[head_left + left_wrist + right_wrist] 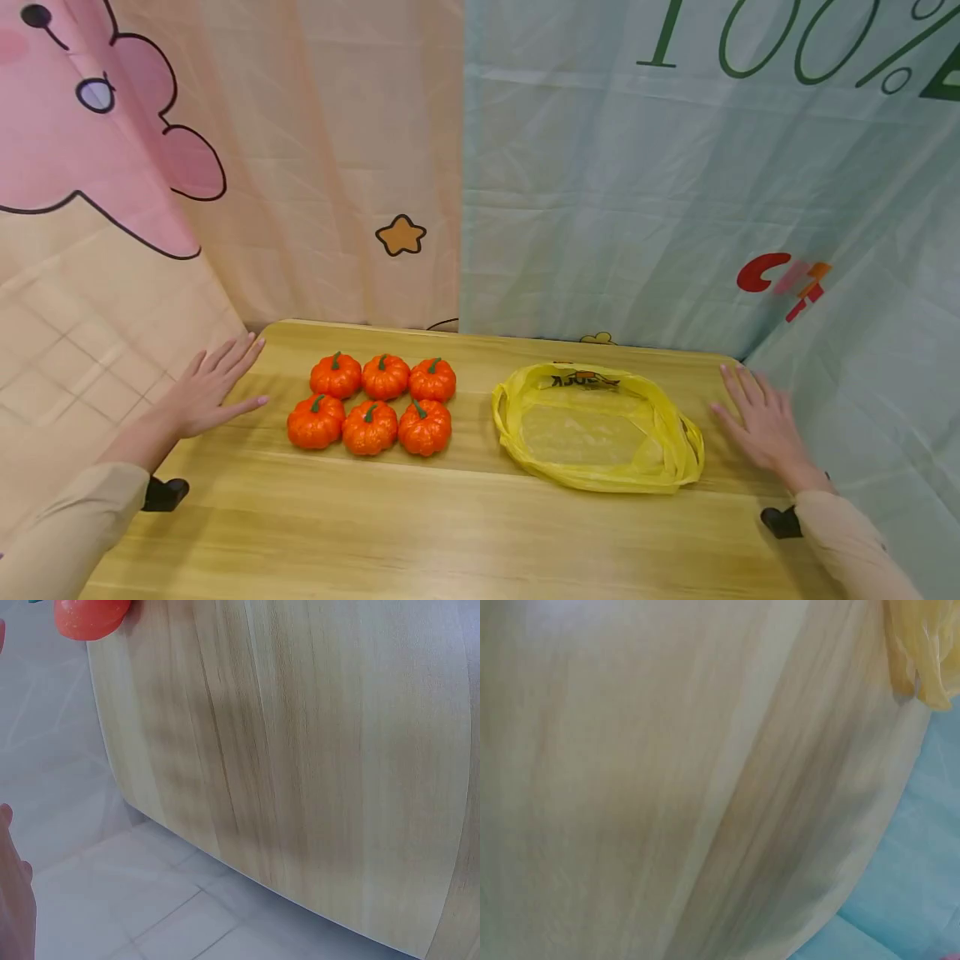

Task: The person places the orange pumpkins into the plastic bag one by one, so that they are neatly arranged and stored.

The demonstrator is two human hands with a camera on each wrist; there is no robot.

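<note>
Both hands released, fingers straight, gripping nothing. Left hand [202,396] palm down at the table's left edge, nearest the pumpkins; right hand [765,425] likewise at the right edge, just beside the bag. Can't tell if either touches the table [450,533]. Six orange pumpkins [371,429], green stems, two rows of three, left of table centre. Yellow plastic bag [592,480] right of centre, mouth spread upward, dark print on far inner side. Printed curtain [555,208] behind.
</note>
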